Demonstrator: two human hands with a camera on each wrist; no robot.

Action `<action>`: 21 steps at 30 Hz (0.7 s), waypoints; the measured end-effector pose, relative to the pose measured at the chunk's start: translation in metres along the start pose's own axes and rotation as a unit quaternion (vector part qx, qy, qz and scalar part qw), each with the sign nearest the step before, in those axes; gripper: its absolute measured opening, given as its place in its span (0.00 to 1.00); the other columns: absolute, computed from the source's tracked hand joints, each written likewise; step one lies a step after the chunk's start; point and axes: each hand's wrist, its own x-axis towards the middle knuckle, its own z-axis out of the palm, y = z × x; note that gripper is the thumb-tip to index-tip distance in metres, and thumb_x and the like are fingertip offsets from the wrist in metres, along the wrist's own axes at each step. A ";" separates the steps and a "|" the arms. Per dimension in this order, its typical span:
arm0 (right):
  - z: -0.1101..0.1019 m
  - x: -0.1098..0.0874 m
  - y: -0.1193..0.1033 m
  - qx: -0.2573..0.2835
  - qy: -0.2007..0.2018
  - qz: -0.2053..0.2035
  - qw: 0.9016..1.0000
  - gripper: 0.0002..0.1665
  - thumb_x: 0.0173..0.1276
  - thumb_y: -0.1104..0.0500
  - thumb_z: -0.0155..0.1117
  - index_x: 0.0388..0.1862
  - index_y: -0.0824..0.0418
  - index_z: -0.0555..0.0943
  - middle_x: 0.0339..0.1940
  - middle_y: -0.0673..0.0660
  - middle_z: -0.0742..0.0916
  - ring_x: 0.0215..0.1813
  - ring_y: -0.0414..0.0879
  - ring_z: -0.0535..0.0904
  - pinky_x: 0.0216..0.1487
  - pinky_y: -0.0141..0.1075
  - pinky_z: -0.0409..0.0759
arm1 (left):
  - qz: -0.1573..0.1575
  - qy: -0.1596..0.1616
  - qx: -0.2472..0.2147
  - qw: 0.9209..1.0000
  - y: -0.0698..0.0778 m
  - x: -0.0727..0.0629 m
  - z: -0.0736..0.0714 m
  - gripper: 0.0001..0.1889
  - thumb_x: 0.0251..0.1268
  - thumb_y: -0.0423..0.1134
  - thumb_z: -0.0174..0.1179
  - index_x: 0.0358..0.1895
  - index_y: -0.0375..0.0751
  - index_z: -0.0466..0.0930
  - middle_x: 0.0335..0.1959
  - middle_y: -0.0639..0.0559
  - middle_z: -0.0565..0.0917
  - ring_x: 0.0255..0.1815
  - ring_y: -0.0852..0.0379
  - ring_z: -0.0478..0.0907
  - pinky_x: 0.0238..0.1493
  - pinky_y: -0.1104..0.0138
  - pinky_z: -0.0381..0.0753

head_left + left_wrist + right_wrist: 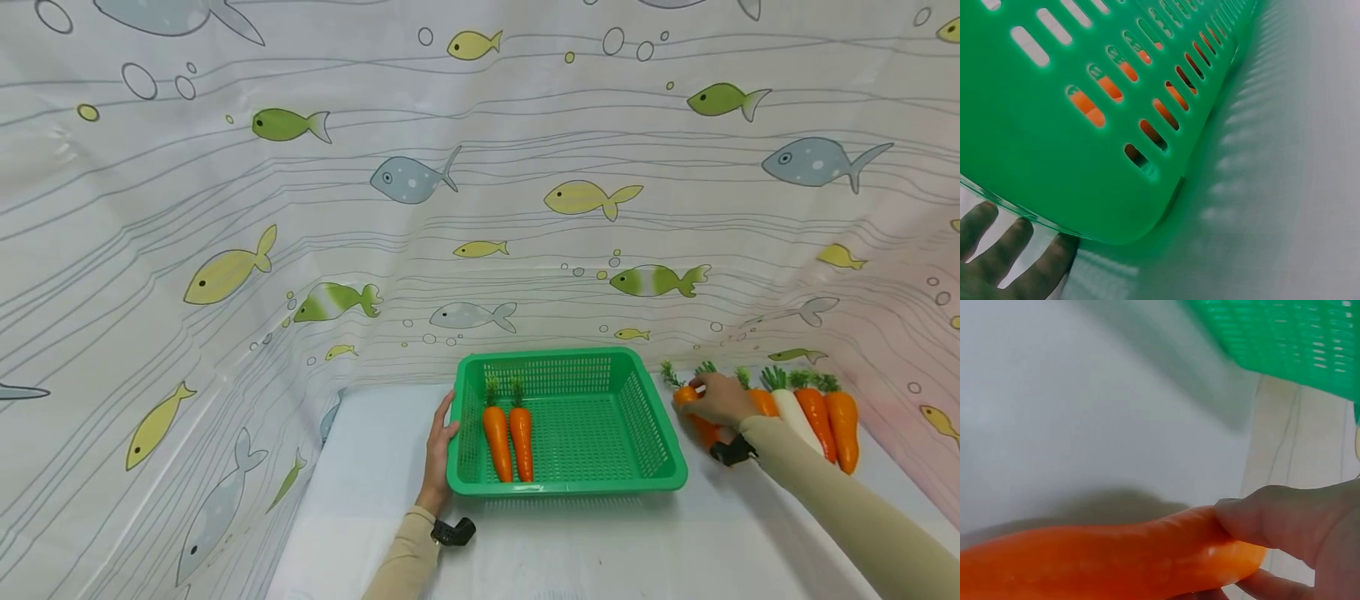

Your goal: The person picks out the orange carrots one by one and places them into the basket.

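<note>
On the table stands a green plastic basket (645,483) with two carrots (497,437) lying side by side in its left part. My left hand (437,458) rests against the basket's left side, its fingers (1041,269) extended and touching the wall near the rim. Right of the basket, my right hand (722,400) pinches a carrot (1097,559) near its thick leafy end, thumb on one side and fingers on the other. The carrot's lower part is partly covered by the hand and wrist in the head view.
Beyond my right hand, a white radish (795,417) and more carrots (843,429) lie in a row, partly behind the forearm. A fish-print curtain (525,275) hangs behind and beside the white table (360,467).
</note>
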 end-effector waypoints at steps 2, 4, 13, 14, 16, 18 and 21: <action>0.000 0.000 -0.001 0.020 -0.010 0.002 1.000 0.38 0.68 0.53 0.71 0.64 0.82 0.75 0.56 0.80 0.83 0.40 0.55 0.83 0.36 0.42 0.83 | 0.001 0.000 0.000 1.000 0.000 0.000 0.000 0.31 0.84 0.44 0.35 0.87 0.63 0.53 0.89 0.54 0.51 0.86 0.45 0.54 0.78 0.53 0.61; -0.001 -0.001 -0.002 0.041 -0.029 0.010 0.999 0.38 0.70 0.54 0.69 0.66 0.82 0.73 0.60 0.82 0.80 0.39 0.53 0.83 0.35 0.42 0.84 | 0.002 0.000 0.001 1.000 0.000 0.000 0.000 0.31 0.84 0.44 0.35 0.87 0.63 0.53 0.89 0.53 0.52 0.86 0.45 0.55 0.78 0.54 0.62; -0.010 0.001 0.000 0.163 -0.135 0.022 0.977 0.38 0.80 0.59 0.60 0.74 0.86 0.62 0.58 0.80 0.82 0.52 0.59 0.87 0.46 0.50 0.90 | 0.002 0.000 0.000 1.000 0.000 0.000 0.000 0.31 0.84 0.44 0.35 0.87 0.62 0.53 0.89 0.52 0.52 0.85 0.44 0.56 0.76 0.54 0.65; -0.010 0.003 0.003 0.177 -0.146 0.028 0.973 0.38 0.81 0.58 0.59 0.74 0.86 0.61 0.59 0.79 0.82 0.53 0.60 0.87 0.47 0.50 0.90 | 0.002 0.000 0.000 1.000 -0.001 0.000 0.000 0.31 0.84 0.44 0.36 0.87 0.62 0.53 0.89 0.52 0.52 0.85 0.43 0.56 0.76 0.54 0.65; -0.009 0.005 0.007 0.200 -0.166 0.036 0.965 0.39 0.83 0.58 0.56 0.76 0.87 0.58 0.60 0.79 0.83 0.55 0.61 0.87 0.50 0.50 0.90 | 0.002 -0.001 -0.002 1.000 -0.001 0.000 -0.001 0.31 0.84 0.44 0.36 0.87 0.62 0.53 0.89 0.52 0.52 0.85 0.43 0.56 0.77 0.52 0.64; -0.009 0.006 0.011 0.219 -0.186 0.040 0.957 0.39 0.84 0.58 0.54 0.77 0.87 0.55 0.62 0.80 0.82 0.58 0.64 0.87 0.52 0.51 0.89 | 0.002 -0.001 -0.003 1.000 -0.001 0.000 0.000 0.31 0.84 0.44 0.36 0.87 0.62 0.53 0.89 0.52 0.51 0.86 0.43 0.55 0.78 0.51 0.63; -0.010 0.006 0.015 0.243 -0.209 0.036 0.947 0.40 0.85 0.58 0.51 0.76 0.89 0.52 0.65 0.82 0.79 0.62 0.68 0.85 0.56 0.53 0.88 | 0.000 -0.001 -0.003 1.000 -0.001 0.000 0.000 0.31 0.84 0.44 0.36 0.87 0.62 0.53 0.89 0.52 0.51 0.86 0.43 0.54 0.78 0.50 0.62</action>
